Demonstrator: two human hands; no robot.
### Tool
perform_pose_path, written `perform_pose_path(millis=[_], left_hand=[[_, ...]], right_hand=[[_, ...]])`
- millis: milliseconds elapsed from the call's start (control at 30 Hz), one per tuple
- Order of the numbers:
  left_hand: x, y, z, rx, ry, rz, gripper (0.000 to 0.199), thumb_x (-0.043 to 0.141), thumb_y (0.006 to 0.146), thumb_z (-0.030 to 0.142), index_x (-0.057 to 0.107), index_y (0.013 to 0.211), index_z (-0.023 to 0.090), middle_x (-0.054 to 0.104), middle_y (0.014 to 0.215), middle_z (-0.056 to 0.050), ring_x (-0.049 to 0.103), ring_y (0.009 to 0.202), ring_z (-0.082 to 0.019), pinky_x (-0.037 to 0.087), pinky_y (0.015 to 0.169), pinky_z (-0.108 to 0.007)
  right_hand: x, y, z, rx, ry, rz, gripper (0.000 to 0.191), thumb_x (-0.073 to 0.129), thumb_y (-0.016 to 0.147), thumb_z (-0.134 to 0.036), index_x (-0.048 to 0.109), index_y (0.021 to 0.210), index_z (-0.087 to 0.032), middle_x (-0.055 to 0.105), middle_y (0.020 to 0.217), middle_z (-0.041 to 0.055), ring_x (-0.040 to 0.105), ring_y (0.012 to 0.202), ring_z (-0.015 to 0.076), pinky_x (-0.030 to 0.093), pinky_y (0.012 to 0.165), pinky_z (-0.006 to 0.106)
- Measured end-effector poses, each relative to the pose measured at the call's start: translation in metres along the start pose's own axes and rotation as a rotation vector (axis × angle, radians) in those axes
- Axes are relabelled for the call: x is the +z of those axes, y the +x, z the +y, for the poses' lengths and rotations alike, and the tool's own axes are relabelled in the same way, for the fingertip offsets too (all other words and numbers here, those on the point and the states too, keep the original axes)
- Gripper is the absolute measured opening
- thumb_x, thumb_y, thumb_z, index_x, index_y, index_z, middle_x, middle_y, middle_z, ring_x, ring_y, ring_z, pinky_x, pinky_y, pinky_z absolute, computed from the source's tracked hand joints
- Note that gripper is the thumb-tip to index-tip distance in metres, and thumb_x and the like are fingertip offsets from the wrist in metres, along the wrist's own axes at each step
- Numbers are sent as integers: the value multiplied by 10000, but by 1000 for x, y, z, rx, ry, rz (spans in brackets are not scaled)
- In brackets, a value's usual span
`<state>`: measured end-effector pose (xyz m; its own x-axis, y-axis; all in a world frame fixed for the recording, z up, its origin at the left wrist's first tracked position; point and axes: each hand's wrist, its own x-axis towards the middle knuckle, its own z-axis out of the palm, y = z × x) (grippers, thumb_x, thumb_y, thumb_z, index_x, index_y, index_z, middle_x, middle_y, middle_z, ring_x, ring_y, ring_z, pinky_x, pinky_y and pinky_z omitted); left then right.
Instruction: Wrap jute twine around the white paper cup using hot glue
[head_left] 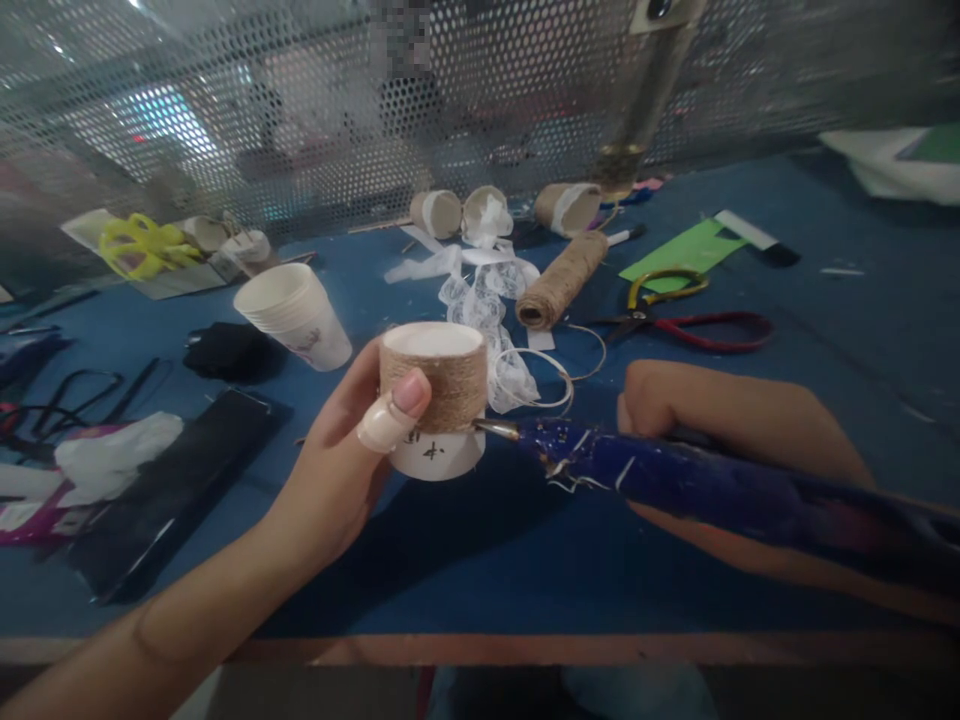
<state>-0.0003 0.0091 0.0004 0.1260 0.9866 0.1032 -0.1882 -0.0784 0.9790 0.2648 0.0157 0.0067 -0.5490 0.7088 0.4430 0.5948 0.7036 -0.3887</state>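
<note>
My left hand (360,430) is closed around a white paper cup (442,458) whose upper part is wrapped in brown twine. A pale band covers part of that thumb. In my right hand (697,410) is a blue hot glue gun (675,470), with stringy dried glue near its front. Its metal nozzle meets the cup at the lower edge of the twine. Behind the cup lie a loose loop of twine (589,375), a roll of twine (564,280) and white lace ribbon (480,300).
Stacked paper cups (296,315) lean at the left, near yellow scissors (146,245) in a box. Pliers (675,310) with red and yellow handles and green card (682,255) lie at the right. Twine-wrapped cups (566,208) lie before the perforated metal screen (315,110).
</note>
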Motion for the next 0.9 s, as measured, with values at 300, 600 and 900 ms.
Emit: perform_pose_path(millis=[300,600,900], left_hand=[[0,0,0,58,41,39,439,806,768,511,712,1143,303,705,1118,-19,670,1025,-214,575,841,-304],[-5,-3,-8,119,158,24,410,742,847,473,662,1227,340,671,1237,-14,619,1170,-256,531,944,-365],[-1,-3,-4,89,99,42,460,793,788,499,670,1198,330,667,1202,-11,610,1165,-250,541,940,-349]], right_hand=[[8,-3,6,-40,107,31,248,596,822,-185,379,731,-262,464,681,-76,455,583,102,328,526,273],[9,-6,-2,-11,47,37,232,507,849,-114,349,755,-256,482,772,-79,472,638,88,323,592,279],[8,-7,-1,4,12,26,255,569,847,-227,332,757,-262,434,729,-79,424,591,106,286,552,289]])
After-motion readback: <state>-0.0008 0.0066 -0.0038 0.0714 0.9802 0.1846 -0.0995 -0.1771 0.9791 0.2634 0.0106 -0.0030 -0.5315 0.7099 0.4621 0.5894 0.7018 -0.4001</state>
